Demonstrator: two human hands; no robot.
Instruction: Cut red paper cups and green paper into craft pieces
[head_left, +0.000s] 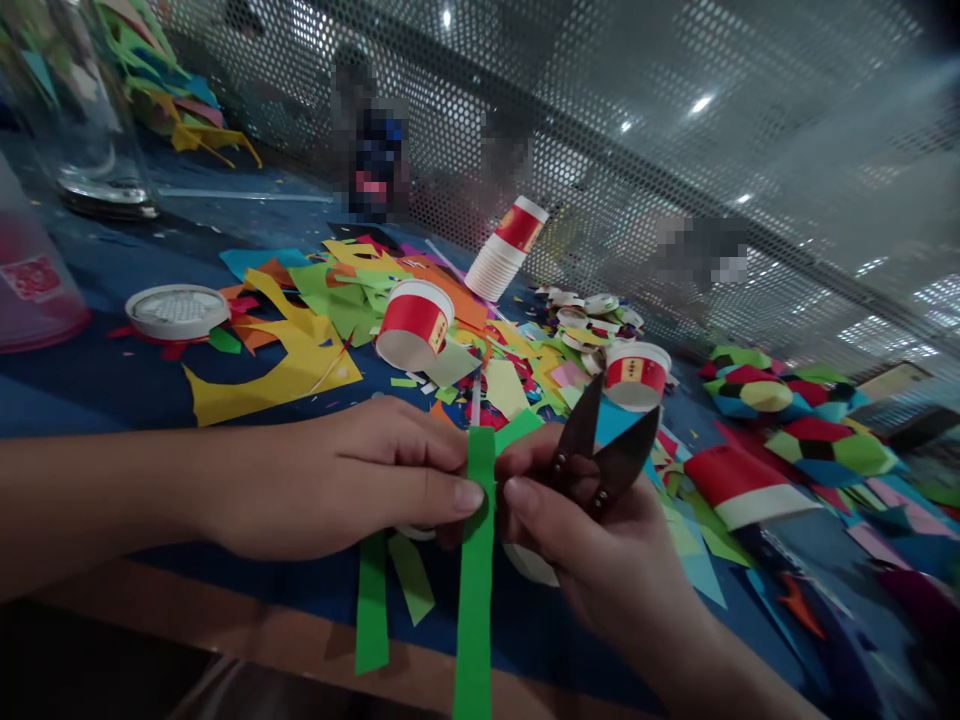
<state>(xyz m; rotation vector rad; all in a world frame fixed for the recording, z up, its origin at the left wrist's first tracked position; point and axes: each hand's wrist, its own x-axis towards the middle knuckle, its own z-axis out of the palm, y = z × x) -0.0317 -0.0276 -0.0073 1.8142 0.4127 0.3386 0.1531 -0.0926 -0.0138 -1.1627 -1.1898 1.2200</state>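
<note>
A long green paper strip hangs upright at the centre, running off the lower edge of the head view. My left hand pinches it near the top, thumb across its front. Close to the strip's right edge are the thumb and fingertips of my right hand; I cannot tell if they touch it. Dark thread snips sit in my right hand, blades apart and pointing up. Behind the strip, a shorter green strip and a pale green piece are visible near the table edge.
Coloured paper scraps cover the blue table. Red-and-white paper cups stand among them, with a leaning cup stack behind. A round lid and a glass are at left. Multicoloured paper pieces lie right, before a perforated screen.
</note>
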